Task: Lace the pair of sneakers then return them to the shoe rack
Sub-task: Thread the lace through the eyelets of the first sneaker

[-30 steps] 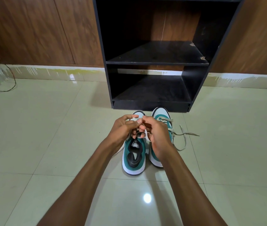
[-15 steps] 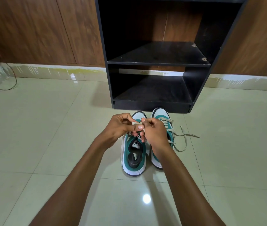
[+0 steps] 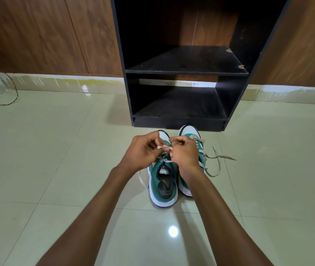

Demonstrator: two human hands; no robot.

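The 2 sneakers stand side by side on the tiled floor, touching along their inner sides, just in front of the black shoe rack at 12 o'clock. Their long axes run from 6 to 12 o'clock, toes toward the rack and heels toward the person, which likely keeps the eyelets facing up and within easy reach.

The left hand and the right hand meet above the left sneaker, near its toe end. Both are closed narrowly, each pinching the pale lace that stretches between them, probably to keep it taut for threading. A loose end trails off that shoe toward 8 o'clock.

The right sneaker is partly hidden by the right wrist; its untied lace ends sprawl on the floor toward 3 o'clock. Both rack shelves look bare.
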